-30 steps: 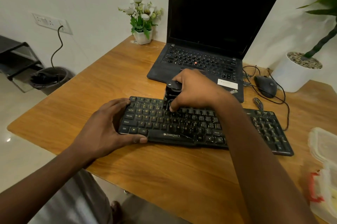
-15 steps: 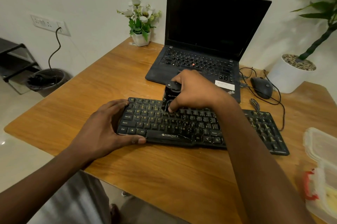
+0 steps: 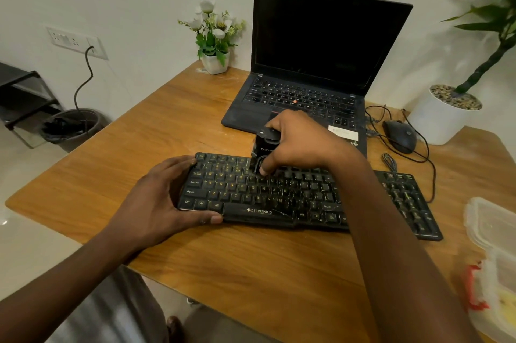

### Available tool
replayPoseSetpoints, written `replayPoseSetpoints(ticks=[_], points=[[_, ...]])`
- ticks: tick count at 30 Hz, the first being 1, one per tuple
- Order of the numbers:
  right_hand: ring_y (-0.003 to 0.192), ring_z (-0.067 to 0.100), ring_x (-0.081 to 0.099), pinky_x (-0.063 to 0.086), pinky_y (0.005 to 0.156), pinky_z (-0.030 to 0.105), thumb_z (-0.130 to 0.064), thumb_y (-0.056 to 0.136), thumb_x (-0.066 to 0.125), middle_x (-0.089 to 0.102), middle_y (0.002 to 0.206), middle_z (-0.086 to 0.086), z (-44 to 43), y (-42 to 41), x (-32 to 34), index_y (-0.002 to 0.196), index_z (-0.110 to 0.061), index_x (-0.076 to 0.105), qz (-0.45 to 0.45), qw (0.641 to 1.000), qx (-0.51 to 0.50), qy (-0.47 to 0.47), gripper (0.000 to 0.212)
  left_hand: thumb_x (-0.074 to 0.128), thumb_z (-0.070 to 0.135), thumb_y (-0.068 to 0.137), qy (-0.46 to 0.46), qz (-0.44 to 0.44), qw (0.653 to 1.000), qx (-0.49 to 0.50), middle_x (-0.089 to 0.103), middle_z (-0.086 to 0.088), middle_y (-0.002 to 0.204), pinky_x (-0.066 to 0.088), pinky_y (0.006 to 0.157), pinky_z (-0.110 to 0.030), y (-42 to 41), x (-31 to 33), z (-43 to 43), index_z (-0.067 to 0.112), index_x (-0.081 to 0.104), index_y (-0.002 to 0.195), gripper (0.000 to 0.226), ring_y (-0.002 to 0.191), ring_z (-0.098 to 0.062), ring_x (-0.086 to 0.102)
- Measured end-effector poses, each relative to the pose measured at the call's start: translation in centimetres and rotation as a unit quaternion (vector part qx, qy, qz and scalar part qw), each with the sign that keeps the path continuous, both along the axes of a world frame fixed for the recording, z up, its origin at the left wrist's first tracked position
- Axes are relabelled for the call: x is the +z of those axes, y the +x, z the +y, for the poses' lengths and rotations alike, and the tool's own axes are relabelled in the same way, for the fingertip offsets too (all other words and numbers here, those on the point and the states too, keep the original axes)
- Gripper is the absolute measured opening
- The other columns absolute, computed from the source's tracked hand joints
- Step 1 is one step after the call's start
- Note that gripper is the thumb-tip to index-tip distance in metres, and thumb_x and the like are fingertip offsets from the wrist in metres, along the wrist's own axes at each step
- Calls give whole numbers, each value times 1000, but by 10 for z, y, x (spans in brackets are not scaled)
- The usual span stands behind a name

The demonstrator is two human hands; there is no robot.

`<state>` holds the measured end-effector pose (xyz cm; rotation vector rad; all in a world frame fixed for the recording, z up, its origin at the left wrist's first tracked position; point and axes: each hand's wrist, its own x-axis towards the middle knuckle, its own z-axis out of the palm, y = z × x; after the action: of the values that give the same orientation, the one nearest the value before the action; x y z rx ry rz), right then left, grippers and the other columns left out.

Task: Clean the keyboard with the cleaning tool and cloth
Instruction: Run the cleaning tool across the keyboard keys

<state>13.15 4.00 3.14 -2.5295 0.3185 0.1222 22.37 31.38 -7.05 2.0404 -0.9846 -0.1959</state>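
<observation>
Since a moment ago little has shifted: the right hand point(image 3: 300, 147) still clasps the small black cleaning tool point(image 3: 264, 151) on the black plastic keyboard point(image 3: 307, 197)'s far keys at the table's middle, left hand point(image 3: 159, 203) gripping its left end, so brushing continues.

Laptop point(image 3: 304, 97); mouse point(image 3: 399, 135); flowerpot point(image 3: 215, 63)

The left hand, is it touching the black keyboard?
Touching. In the head view the left hand grips the keyboard's left end, fingers on the far edge, thumb pressed against the front edge.
</observation>
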Motion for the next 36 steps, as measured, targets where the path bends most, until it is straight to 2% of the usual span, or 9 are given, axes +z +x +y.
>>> replayPoseSetpoints(ticks=[9, 12, 15, 17, 20, 23, 30, 33, 36], points=[[81, 20, 77, 64, 72, 41, -18, 67, 99, 80, 88, 1, -19, -11, 5, 93, -15, 77, 21, 999, -27, -26, 35, 97, 66, 48, 0, -17, 1000, 1, 50, 30, 145, 46, 105, -16, 0, -1, -1, 35, 52, 148, 114, 127, 15, 51], [74, 18, 77, 65, 68, 40, -16, 67, 99, 79, 83, 0, -16, -8, 3, 92, -15, 77, 5, 999, -43, -26, 34, 95, 72, 48, -2, -15, 1000, -2, 49, 31, 145, 47, 105, -19, 0, 0, 0, 36, 51, 148, 116, 127, 14, 51], [65, 21, 77, 66, 65, 47, -13, 67, 98, 79, 79, 5, -6, 0, -2, 90, -11, 76, -14, 999, -46, -13, 32, 92, 77, 47, -2, -11, 1000, -3, 49, 31, 145, 48, 106, -21, -1, 1, 0, 36, 51, 149, 117, 127, 13, 51], [68, 25, 78, 66, 64, 51, -14, 69, 98, 80, 82, 6, 2, 4, -5, 93, -8, 76, -30, 999, -44, 6, 33, 91, 79, 46, -2, -8, 1000, 0, 50, 31, 145, 49, 106, -24, -1, 2, -1, 34, 51, 149, 119, 128, 12, 52], [78, 23, 79, 67, 70, 49, -17, 69, 99, 81, 88, 5, 10, 10, -11, 98, -9, 79, -57, 997, -49, 19, 37, 89, 82, 46, 3, -13, 1000, 2, 50, 28, 146, 50, 109, -31, -2, 2, 0, 30, 51, 150, 123, 130, 7, 53], [75, 21, 79, 67, 69, 48, -12, 69, 97, 81, 88, 4, 6, 10, -12, 98, -11, 79, -58, 996, -64, 16, 33, 90, 81, 45, 8, -11, 1000, 4, 50, 26, 148, 51, 111, -36, 0, 0, 0, 30, 51, 151, 124, 131, 3, 53], [82, 19, 76, 66, 75, 43, -14, 64, 98, 79, 89, 0, -20, -3, -4, 95, -20, 79, -26, 996, -85, -25, 37, 90, 81, 45, 10, -6, 1000, 3, 49, 27, 148, 51, 110, -34, 0, 1, 1, 32, 50, 151, 124, 131, 4, 53], [75, 16, 77, 65, 66, 37, -13, 69, 98, 79, 88, 1, -7, 3, -5, 98, -16, 78, -33, 996, -82, 2, 35, 90, 81, 45, 6, -11, 1000, 4, 49, 27, 148, 50, 110, -31, 0, 0, 0, 31, 51, 151, 124, 131, 6, 53], [64, 22, 77, 67, 58, 46, -7, 72, 95, 79, 82, 6, 9, 10, -9, 94, -11, 77, -52, 995, -81, 15, 28, 90, 81, 45, 1, -10, 1000, 0, 50, 28, 146, 49, 108, -25, -1, 2, 0, 30, 52, 150, 123, 129, 8, 53]])
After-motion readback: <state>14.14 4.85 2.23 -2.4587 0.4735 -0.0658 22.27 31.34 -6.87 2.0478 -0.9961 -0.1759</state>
